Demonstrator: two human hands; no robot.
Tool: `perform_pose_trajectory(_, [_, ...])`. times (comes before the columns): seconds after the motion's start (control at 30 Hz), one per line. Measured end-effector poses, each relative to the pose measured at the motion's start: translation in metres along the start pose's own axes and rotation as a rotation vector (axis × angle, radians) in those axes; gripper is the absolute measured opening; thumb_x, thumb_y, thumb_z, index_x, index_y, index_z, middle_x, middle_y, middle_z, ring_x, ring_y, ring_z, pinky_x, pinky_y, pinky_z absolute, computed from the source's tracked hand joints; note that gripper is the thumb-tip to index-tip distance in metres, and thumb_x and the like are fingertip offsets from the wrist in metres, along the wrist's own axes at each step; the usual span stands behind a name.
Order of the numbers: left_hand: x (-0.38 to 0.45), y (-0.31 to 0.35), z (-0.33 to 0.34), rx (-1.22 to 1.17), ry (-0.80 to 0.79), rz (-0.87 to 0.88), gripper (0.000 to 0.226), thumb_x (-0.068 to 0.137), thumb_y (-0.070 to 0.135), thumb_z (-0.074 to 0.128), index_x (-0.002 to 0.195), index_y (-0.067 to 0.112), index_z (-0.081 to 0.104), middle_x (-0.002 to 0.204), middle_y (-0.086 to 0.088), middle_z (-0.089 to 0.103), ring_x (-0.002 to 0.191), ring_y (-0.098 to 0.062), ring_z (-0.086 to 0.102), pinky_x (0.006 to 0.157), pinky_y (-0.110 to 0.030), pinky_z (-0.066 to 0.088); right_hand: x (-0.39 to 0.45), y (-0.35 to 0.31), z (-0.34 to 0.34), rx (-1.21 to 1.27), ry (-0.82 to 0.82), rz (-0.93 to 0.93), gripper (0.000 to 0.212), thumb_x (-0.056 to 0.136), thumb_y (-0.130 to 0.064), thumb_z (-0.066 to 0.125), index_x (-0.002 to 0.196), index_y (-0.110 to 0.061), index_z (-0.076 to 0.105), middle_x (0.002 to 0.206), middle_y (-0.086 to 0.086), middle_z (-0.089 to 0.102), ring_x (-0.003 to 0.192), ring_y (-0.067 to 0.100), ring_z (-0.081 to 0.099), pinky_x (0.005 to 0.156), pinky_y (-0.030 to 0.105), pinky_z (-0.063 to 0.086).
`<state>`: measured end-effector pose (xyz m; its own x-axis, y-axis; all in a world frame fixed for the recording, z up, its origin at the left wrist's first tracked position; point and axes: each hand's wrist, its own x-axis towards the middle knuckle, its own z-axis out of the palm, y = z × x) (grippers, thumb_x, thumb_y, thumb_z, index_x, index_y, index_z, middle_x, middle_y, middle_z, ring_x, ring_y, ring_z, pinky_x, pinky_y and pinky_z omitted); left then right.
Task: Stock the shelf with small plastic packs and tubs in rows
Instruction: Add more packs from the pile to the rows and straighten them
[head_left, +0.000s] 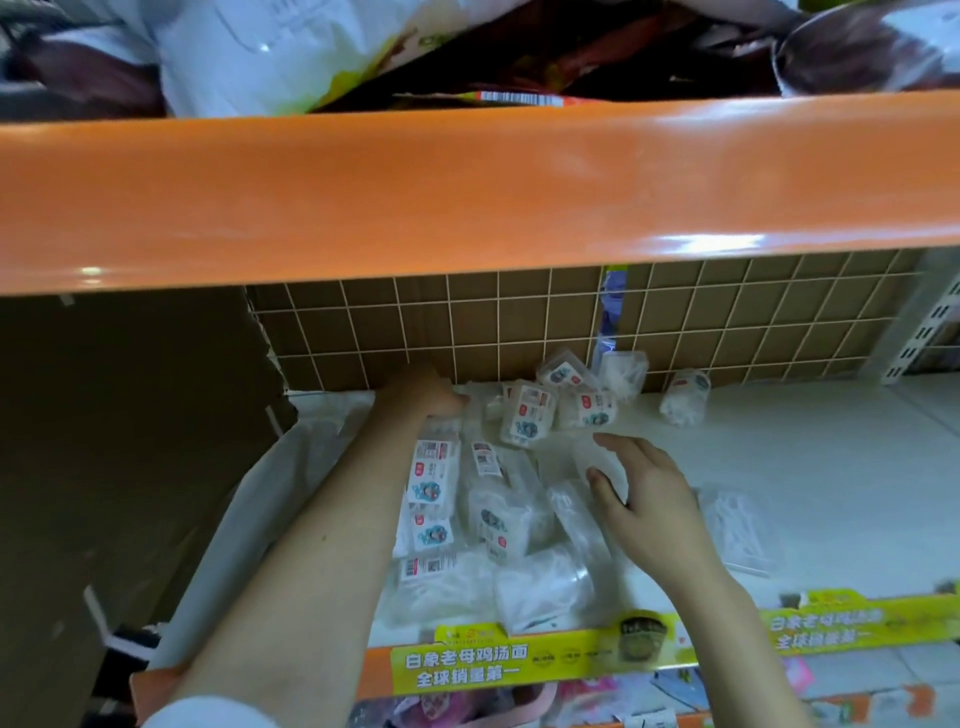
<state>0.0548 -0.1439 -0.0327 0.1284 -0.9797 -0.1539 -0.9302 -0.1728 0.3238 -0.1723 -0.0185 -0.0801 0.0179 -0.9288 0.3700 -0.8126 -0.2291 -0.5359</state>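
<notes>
Left grip reaches deep, fingers hidden; right grip lies flat, fingers apart.
Small clear plastic packs lie jumbled between the hands on the white shelf; a careless sweep could topple the tubs behind them.

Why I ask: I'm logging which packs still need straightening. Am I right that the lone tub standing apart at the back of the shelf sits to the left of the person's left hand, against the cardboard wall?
Not quite. The head view shows the lone tub at the back of the shelf, but far right of both the left hand and right hand, before the brown grid backing.
</notes>
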Motion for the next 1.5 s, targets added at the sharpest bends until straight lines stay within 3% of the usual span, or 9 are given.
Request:
perform_pose_trajectory(0.17, [-0.001,-0.003,-0.002,-0.155,0.066,0.003,0.050,0.082,0.034,0.067,0.121,0.004,0.056,0.124,-0.013,0.058,0.112,-0.028,0.056,0.078,-0.026,0.041,0.002,-0.003,0.004,0.000,-0.006,-0.006,0.035,0.090,-0.019,0.057,0.124,-0.010,0.058,0.120,0.009,0.061,0.113,0.029,0.052,0.089,0.032,0.038])
perform_pose_trajectory(0.33, [-0.017,-0.015,-0.018,-0.456,0.204,0.029,0.034,0.084,0.037,0.061,0.099,0.006,0.060,0.085,-0.004,0.058,0.083,-0.021,0.058,0.058,-0.025,0.037,0.008,-0.008,0.008,0.020,-0.008,-0.028,0.037,0.087,-0.014,0.062,0.124,-0.010,0.058,0.119,0.010,0.062,0.112,0.030,0.053,0.092,0.035,0.041])
perform_pose_trajectory(0.47, [-0.057,-0.038,-0.027,-0.464,0.266,0.020,0.030,0.085,0.041,0.057,0.104,0.018,0.053,0.097,-0.002,0.057,0.080,-0.013,0.052,0.059,-0.024,0.034,0.016,-0.020,0.012,0.027,-0.034,-0.077,0.038,0.088,-0.020,0.058,0.125,-0.010,0.058,0.118,0.011,0.062,0.110,0.031,0.053,0.090,0.036,0.043])
perform_pose_trajectory(0.67, [-0.111,-0.073,-0.013,-0.480,0.401,-0.039,0.049,0.083,0.043,0.060,0.126,0.022,0.053,0.113,0.002,0.060,0.104,-0.020,0.055,0.073,-0.024,0.041,0.031,-0.052,0.028,-0.043,-0.152,-0.224,0.042,0.087,-0.023,0.058,0.126,-0.008,0.056,0.120,0.014,0.060,0.108,0.036,0.054,0.089,0.041,0.046])
perform_pose_trajectory(0.8, [-0.123,-0.087,-0.006,-0.463,0.431,-0.073,0.058,0.082,0.045,0.061,0.135,0.024,0.047,0.133,-0.002,0.051,0.120,-0.025,0.047,0.086,-0.030,0.036,0.046,-0.077,0.042,-0.115,-0.310,-0.335,0.057,0.088,-0.038,0.055,0.138,-0.013,0.043,0.135,0.009,0.049,0.123,0.029,0.046,0.099,0.037,0.040])
perform_pose_trajectory(1.03, [-0.131,-0.092,-0.003,-0.472,0.480,-0.066,0.059,0.080,0.043,0.062,0.134,0.024,0.048,0.134,-0.003,0.049,0.121,-0.024,0.047,0.087,-0.030,0.037,0.084,-0.097,0.058,-0.283,-0.698,-0.263,0.099,0.071,-0.057,0.072,0.149,-0.024,0.021,0.152,0.004,0.028,0.138,0.023,0.027,0.112,0.035,0.026])
perform_pose_trajectory(1.17, [-0.132,-0.089,-0.004,-0.465,0.508,-0.054,0.059,0.081,0.037,0.064,0.135,0.023,0.046,0.135,-0.006,0.046,0.123,-0.025,0.044,0.084,-0.028,0.034,0.093,-0.099,0.069,-0.309,-0.829,-0.198,0.102,0.060,-0.060,0.078,0.144,-0.029,0.030,0.146,0.000,0.038,0.131,0.023,0.038,0.104,0.036,0.036])
perform_pose_trajectory(1.27, [-0.133,-0.088,-0.005,-0.469,0.491,-0.060,0.061,0.083,0.035,0.065,0.138,0.024,0.042,0.140,-0.005,0.040,0.125,-0.025,0.042,0.085,-0.028,0.034,0.096,-0.099,0.069,-0.247,-0.865,-0.172,0.083,0.061,-0.052,0.081,0.132,-0.026,0.046,0.131,-0.003,0.053,0.115,0.018,0.053,0.089,0.028,0.044])
perform_pose_trajectory(1.5, [-0.127,-0.080,-0.004,-0.458,0.493,-0.027,0.064,0.084,0.033,0.065,0.141,0.024,0.037,0.143,-0.005,0.038,0.126,-0.024,0.041,0.088,-0.030,0.036,0.096,-0.087,0.060,0.057,-0.658,-0.134,0.053,0.072,-0.027,0.080,0.109,-0.016,0.044,0.099,-0.001,0.056,0.088,0.015,0.055,0.061,0.023,0.041])
